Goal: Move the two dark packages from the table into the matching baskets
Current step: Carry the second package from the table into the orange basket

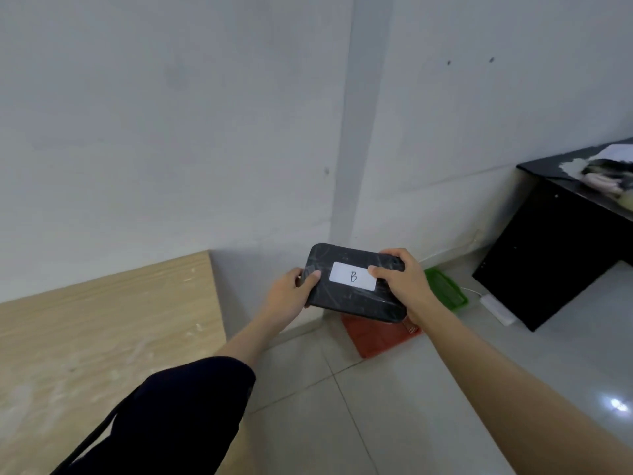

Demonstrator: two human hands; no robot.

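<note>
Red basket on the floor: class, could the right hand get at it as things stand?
Probably not yet: the right hand and left hand both grip the dark package, held in front of the red basket. Nothing else blocks it.

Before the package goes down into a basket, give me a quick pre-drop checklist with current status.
1. Package held by both hands, left and right: ok.
2. Label readable, says B: ok.
3. Red basket on the floor beyond the package, partly hidden: ok.
4. Green basket beside it: ok.
5. Which basket is marked B: cannot tell.
6. Baskets empty: cannot tell.
</note>
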